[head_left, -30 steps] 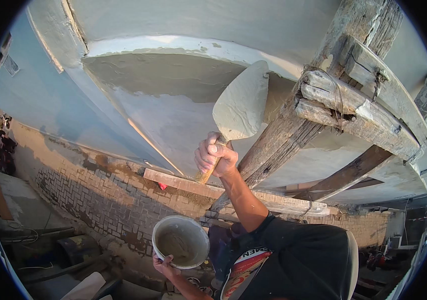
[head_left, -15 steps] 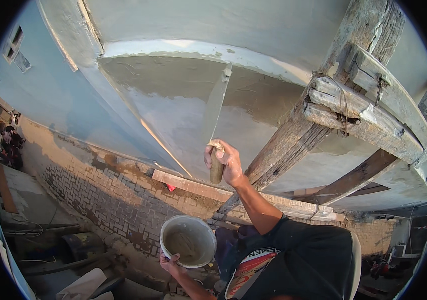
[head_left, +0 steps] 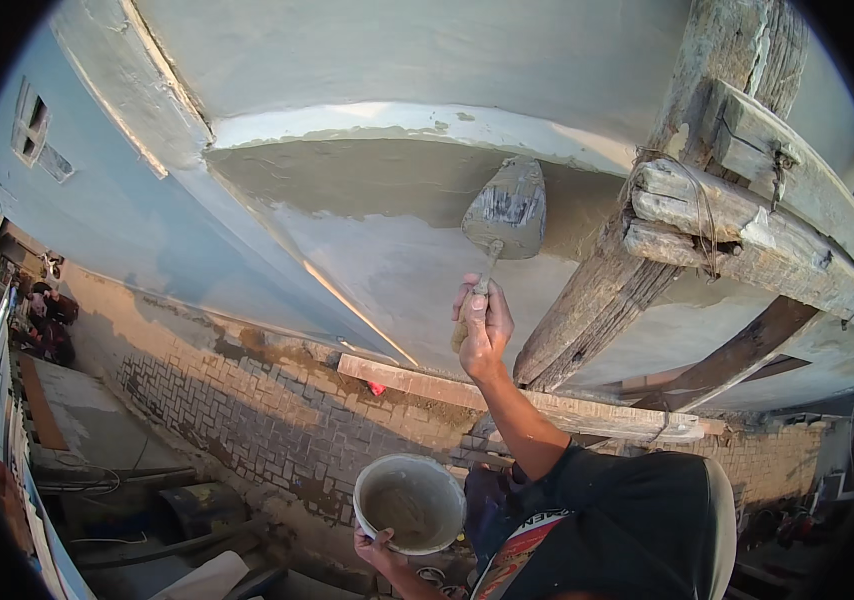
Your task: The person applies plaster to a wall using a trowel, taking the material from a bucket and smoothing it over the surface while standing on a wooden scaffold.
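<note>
right hand (head_left: 484,322) fisted on trowel (head_left: 507,208) handle, upper centre | blade stiff, mortar wet, heavy | left hand (head_left: 379,548) grips bucket (head_left: 409,503) underneath, bottom centre

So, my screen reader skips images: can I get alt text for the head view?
A right hand holds a trowel against wet plaster; the left hand holds a bucket below, beside timber scaffolding.

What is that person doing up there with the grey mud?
A person is plastering a wall. Their right hand holds a trowel by its handle, with the blade against the wet grey plaster. Their left hand holds a white bucket with grey mix inside, low down. Rough wooden scaffold beams stand just to the right.
</note>
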The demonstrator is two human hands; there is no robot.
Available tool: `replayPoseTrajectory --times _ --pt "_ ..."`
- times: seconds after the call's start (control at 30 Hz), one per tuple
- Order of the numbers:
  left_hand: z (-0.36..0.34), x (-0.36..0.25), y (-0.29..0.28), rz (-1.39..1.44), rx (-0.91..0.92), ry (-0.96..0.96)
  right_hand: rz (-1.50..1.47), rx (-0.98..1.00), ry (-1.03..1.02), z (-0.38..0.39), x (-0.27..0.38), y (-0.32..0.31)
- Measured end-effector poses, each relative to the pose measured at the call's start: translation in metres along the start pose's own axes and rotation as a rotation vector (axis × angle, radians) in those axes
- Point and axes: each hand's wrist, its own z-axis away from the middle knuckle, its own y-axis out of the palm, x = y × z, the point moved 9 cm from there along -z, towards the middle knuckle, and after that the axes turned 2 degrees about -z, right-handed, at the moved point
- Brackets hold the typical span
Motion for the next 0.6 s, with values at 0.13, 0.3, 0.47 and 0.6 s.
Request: replayPoseTrajectory --times 0.13,0.3,0.47,0.6 --pt "0.002 -0.01 0.008 -0.006 0.029 0.018 0.017 -0.057 0.04 -0.021 -0.015 0.002" --pt "-0.001 -0.013 0.007 0.023 0.03 0.005 -0.188 -0.154 -0.026 -0.017 -0.017 -0.017" --pt "-0.006 -0.009 0.004 0.015 0.03 -0.003 -0.151 0.071 0.062 -0.038 -0.031 0.011" --pt "-0.012 -0.012 0.015 -0.025 0.056 0.025 0.242 0.183 0.093 -0.025 -0.059 0.025"
